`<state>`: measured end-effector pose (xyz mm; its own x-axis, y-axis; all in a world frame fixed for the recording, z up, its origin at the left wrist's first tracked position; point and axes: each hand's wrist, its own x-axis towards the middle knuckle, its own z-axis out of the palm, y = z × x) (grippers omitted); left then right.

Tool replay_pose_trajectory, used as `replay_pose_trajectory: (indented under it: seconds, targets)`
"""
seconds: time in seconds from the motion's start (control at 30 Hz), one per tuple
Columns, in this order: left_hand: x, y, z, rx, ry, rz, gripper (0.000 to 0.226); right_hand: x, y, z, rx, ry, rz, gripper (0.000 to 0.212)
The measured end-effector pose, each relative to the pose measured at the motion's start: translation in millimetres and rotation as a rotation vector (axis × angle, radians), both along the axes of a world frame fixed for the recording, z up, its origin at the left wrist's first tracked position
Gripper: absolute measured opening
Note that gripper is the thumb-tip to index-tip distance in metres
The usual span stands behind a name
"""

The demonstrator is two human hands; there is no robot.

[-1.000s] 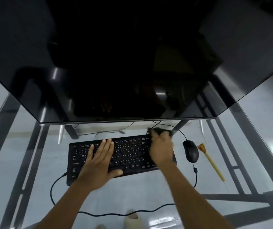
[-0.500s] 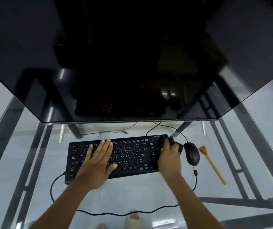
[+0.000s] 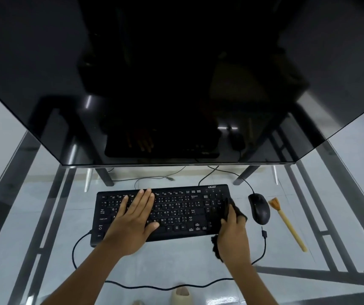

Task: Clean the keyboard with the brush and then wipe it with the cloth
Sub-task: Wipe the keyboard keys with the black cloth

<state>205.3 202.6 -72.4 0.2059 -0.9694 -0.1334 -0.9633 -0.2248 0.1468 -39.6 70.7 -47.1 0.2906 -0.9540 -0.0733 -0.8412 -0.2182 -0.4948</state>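
Wiping seems well underway: the right hand (image 3: 233,232) grips the dark cloth (image 3: 231,209) at the keyboard (image 3: 176,211)'s right end, the left hand (image 3: 135,219) lies flat and spread on the keys, and the brush (image 3: 286,223) rests unused beside the mouse (image 3: 259,208).

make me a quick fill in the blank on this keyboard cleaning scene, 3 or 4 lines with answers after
1. The right hand presses a dark ____ onto the right end of the keyboard.
2. The left hand lies ____ on the keys.
3. The brush lies on the glass table, right of the ____.
4. The monitor screen is ____.

Missing words: cloth; flat; mouse; off
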Motion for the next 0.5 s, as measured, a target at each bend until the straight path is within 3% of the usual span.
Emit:
replay_pose_trajectory:
  seconds: [0.17, 0.33, 0.4, 0.5]
  targets:
    - [4, 0, 3, 0.054, 0.038, -0.006, 0.075, -4, -3, 4, 0.066, 0.007, 0.140, 0.047]
    - [39, 15, 21, 0.006, 0.253, 0.060, 0.109, 23, -57, 12, -0.053, 0.030, 0.076, 0.036]
    - [62, 32, 25, 0.075, 0.234, 0.109, 0.125, 34, -52, 9, -0.091, 0.059, 0.118, 0.037]
    - [76, 48, 23, 0.149, 0.230, 0.076, 0.131, 49, -13, 1, -0.125, 0.056, 0.233, 0.039]
